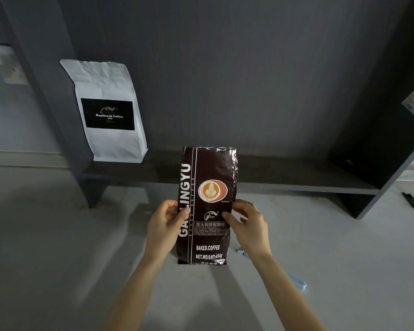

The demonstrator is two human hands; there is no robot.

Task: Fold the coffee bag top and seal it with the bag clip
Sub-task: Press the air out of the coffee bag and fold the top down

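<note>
A dark brown glossy coffee bag (208, 177) with white lettering and a latte picture stands upright at the centre, its top unfolded and flat. My left hand (164, 225) grips its left edge, thumb on the front. Gripping the right edge at the same height is my right hand (246, 225), thumb also on the front. A pale blue bag clip (298, 281) lies on the light surface to the right, partly hidden behind my right forearm.
A white coffee bag (110, 111) with a black label leans on the low dark shelf (285, 180) at the back left. The shelf's dark side panel (380, 139) rises on the right. A black pen-like object (412, 200) lies at the far right.
</note>
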